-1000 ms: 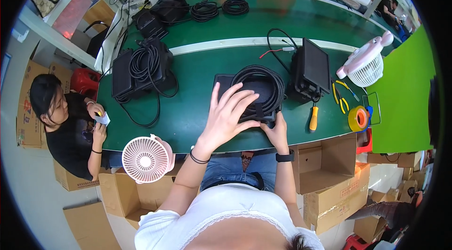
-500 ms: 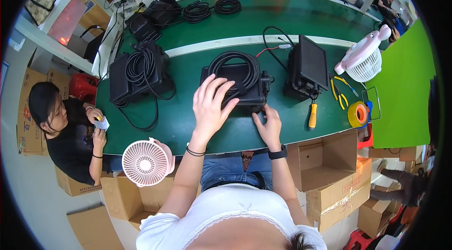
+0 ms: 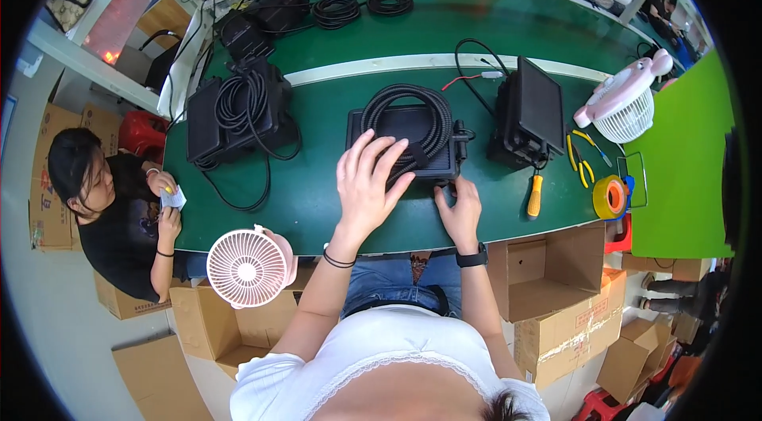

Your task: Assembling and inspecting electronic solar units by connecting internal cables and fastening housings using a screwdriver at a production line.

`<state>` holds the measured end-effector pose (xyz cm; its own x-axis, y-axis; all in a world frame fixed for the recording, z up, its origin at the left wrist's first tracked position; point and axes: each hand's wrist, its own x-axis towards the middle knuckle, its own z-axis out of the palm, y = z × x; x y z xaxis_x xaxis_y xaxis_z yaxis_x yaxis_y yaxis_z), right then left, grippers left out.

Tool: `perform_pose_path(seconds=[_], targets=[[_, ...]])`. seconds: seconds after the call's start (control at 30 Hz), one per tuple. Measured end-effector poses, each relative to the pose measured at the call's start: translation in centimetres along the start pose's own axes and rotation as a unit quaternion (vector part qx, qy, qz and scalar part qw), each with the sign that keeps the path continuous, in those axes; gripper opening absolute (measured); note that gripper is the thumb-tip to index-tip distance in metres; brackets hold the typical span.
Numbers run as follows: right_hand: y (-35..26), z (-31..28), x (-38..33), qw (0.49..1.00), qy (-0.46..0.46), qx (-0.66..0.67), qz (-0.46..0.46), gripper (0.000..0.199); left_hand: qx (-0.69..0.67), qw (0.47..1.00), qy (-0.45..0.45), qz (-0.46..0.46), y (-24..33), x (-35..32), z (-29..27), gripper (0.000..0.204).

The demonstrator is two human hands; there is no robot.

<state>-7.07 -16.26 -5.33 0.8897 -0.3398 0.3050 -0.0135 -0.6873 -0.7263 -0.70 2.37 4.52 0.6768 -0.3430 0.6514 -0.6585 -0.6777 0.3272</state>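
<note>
A black box [image 3: 356,126] with a ribbed flat top lies on the green workbench in front of me. On it rests a coil of black corrugated cable [image 3: 441,124], bound with a dark strap [image 3: 417,154]. My left hand [image 3: 368,186] lies across the near left side of the coil, fingers spread, touching coil and box. At the box's near right corner, my right hand [image 3: 459,213] holds its front edge between thumb and fingers, around a small black part. Its fingertips are partly hidden. A black plug or connector [image 3: 459,140] sits at the box's right side.
Another black box [image 3: 533,107] stands right, by an orange-handled screwdriver [image 3: 536,196], yellow pliers [image 3: 583,163] and tape [image 3: 609,197]. Left are a cable-topped black box [image 3: 205,123] and pink fan [image 3: 249,268]. A co-worker [image 3: 111,215] sits left, holding paper. Cartons [image 3: 567,334] flank me.
The whole view has shifted slightly, moving the bench things a little to the right. Both hands keep to the same places on the box, and the coil sits marginally further right.
</note>
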Motion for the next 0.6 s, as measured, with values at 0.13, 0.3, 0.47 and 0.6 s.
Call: perform_pose_path(seconds=[0.13,0.3,0.47,0.6], targets=[[-0.72,-0.16,0.16,1.0,-0.011,0.008,0.009,0.046,-0.008,1.0,0.017,0.01,-0.37,-0.12,0.04,0.05],[-0.3,0.06,-0.18,1.0,-0.01,-0.001,0.004,0.045,-0.002,1.0,0.007,-0.004,-0.07,-0.15,-0.39,0.039],[-0.44,-0.11,-0.27,1.0,-0.01,-0.003,0.012,0.043,-0.004,1.0,0.003,-0.006,0.19,-0.15,-0.45,0.04],[-0.15,0.19,-0.42,1.0,0.002,-0.004,0.003,0.041,0.008,1.0,0.001,-0.005,-0.04,-0.4,-0.26,0.039]])
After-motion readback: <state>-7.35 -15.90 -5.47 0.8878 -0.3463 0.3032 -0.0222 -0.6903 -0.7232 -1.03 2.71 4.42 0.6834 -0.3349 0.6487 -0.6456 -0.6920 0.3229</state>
